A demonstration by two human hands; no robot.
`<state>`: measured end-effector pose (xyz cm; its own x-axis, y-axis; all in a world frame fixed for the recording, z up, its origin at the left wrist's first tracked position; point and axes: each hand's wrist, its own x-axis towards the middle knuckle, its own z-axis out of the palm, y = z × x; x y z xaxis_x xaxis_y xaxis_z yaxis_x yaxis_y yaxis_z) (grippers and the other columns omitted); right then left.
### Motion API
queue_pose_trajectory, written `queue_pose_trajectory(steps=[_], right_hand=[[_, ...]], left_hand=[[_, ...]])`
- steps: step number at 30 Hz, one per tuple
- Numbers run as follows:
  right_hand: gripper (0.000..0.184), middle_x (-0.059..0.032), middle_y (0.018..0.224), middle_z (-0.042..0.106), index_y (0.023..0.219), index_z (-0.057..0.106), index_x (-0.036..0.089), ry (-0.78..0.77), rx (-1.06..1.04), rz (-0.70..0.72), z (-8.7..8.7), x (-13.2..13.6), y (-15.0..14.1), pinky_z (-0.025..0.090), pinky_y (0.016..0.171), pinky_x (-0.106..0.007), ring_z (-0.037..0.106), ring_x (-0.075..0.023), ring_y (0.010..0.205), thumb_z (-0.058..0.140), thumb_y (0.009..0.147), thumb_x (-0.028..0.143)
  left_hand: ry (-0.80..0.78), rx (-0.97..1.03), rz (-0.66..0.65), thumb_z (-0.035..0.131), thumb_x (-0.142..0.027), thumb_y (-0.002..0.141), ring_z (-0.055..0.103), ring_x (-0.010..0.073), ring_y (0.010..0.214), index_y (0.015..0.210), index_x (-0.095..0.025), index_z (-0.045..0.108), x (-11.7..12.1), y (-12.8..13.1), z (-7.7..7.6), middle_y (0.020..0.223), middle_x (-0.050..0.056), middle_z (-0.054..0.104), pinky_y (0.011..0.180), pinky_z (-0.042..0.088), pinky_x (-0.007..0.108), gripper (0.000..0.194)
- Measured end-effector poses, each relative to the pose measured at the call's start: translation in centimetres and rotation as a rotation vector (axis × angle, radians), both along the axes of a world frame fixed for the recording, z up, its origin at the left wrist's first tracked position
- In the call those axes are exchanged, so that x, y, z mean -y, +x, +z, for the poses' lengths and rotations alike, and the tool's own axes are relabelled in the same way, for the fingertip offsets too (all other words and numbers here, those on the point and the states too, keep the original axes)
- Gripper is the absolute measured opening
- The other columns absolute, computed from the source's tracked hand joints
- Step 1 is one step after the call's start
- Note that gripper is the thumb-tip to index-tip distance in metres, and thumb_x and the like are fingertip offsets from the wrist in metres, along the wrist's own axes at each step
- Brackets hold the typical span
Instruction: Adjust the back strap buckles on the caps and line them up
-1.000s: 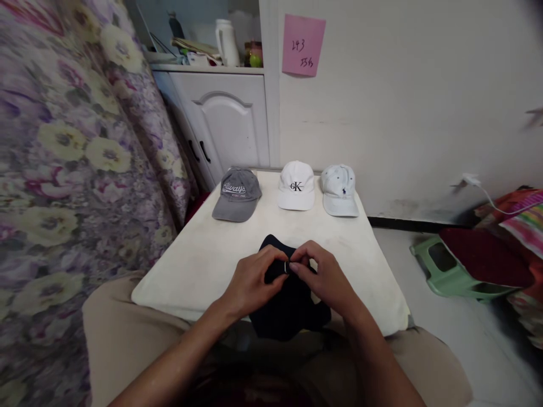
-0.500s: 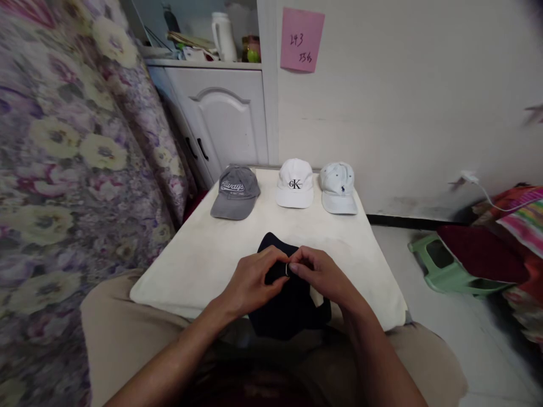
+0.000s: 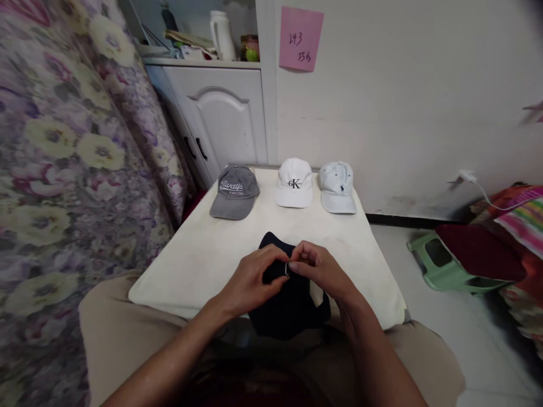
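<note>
A dark navy cap [image 3: 284, 314] lies at the table's near edge, its back opening turned partly to the right. At its strap, a small pale metal buckle [image 3: 287, 268] shows between my fingertips. My left hand [image 3: 258, 277] pinches the strap from the left, thumb below and forefinger above. From the right, my right hand [image 3: 318, 268] pinches the strap close beside the buckle, its thumb against it. Exactly how the strap runs through the buckle is too small to make out.
Along the back of the cream-covered table [image 3: 203, 260] sit a grey cap [image 3: 235, 192], a white cap [image 3: 294, 183] and a pale blue cap [image 3: 338, 187]. A floral curtain [image 3: 76, 186] hangs at left. A green stool [image 3: 432, 260] stands on the floor at right.
My right fingers have shifted very slightly at the strap, and more of the buckle shows. The cap and the left hand stay nearly in place.
</note>
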<state>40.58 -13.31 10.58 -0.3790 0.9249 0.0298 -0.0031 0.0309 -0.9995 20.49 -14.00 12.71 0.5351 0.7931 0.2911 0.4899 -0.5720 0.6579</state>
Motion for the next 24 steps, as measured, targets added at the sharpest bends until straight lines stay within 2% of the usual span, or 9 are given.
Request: queue_pose_trajectory(steps=[4, 7, 11, 15, 24], right_hand=[[0.017, 0.0041, 0.072, 0.052, 0.081, 0.058, 0.020, -0.026, -0.045, 0.005, 0.3, 0.0, 0.2, 0.038, 0.060, -0.023, 0.048, -0.0115, 0.065, 0.067, 0.084, 0.033], [0.013, 0.0024, 0.077, 0.055, 0.086, 0.062, 0.020, -0.034, -0.077, 0.058, 0.4, 0.0, 0.8, 0.040, 0.064, -0.025, 0.051, -0.0127, 0.071, 0.068, 0.084, 0.032], [0.017, 0.0026, 0.079, 0.059, 0.088, 0.063, 0.020, -0.087, -0.131, 0.086, -0.1, -0.1, 1.0, 0.038, 0.062, -0.024, 0.051, -0.0118, 0.069, 0.075, 0.077, 0.025], [0.021, 0.0036, 0.075, 0.059, 0.083, 0.064, 0.019, -0.143, -0.183, 0.068, -0.7, -0.4, 0.7, 0.035, 0.061, -0.023, 0.049, -0.0107, 0.065, 0.080, 0.070, 0.025], [0.019, 0.0046, 0.069, 0.055, 0.078, 0.063, 0.018, -0.143, -0.170, 0.077, -0.7, -0.5, 0.3, 0.030, 0.058, -0.024, 0.044, -0.0096, 0.061, 0.079, 0.071, 0.024]], left_hand=[[-0.011, -0.003, 0.012, 0.065, -0.013, 0.082, 0.060, 0.0175, 0.089, 0.103, -0.024, 0.058, -0.1, -0.2, 0.1, 0.098, 0.000, 0.063, 0.078, 0.046, 0.031, 0.024], [-0.033, 0.045, 0.022, 0.064, -0.011, 0.082, 0.060, 0.0173, 0.090, 0.102, -0.023, 0.059, -0.2, -0.4, 0.2, 0.098, 0.000, 0.063, 0.079, 0.046, 0.030, 0.024], [-0.061, 0.096, 0.033, 0.063, -0.011, 0.082, 0.060, 0.0172, 0.089, 0.101, -0.022, 0.060, -0.2, -0.4, 0.2, 0.096, 0.000, 0.063, 0.078, 0.046, 0.030, 0.023], [-0.048, 0.051, 0.022, 0.063, -0.010, 0.081, 0.060, 0.0171, 0.089, 0.101, -0.022, 0.059, -0.1, -0.4, 0.1, 0.097, 0.000, 0.062, 0.078, 0.045, 0.029, 0.024], [-0.040, 0.051, -0.030, 0.064, -0.009, 0.081, 0.060, 0.0175, 0.089, 0.104, -0.022, 0.061, -0.3, -0.8, 0.1, 0.098, 0.001, 0.063, 0.078, 0.046, 0.030, 0.026]])
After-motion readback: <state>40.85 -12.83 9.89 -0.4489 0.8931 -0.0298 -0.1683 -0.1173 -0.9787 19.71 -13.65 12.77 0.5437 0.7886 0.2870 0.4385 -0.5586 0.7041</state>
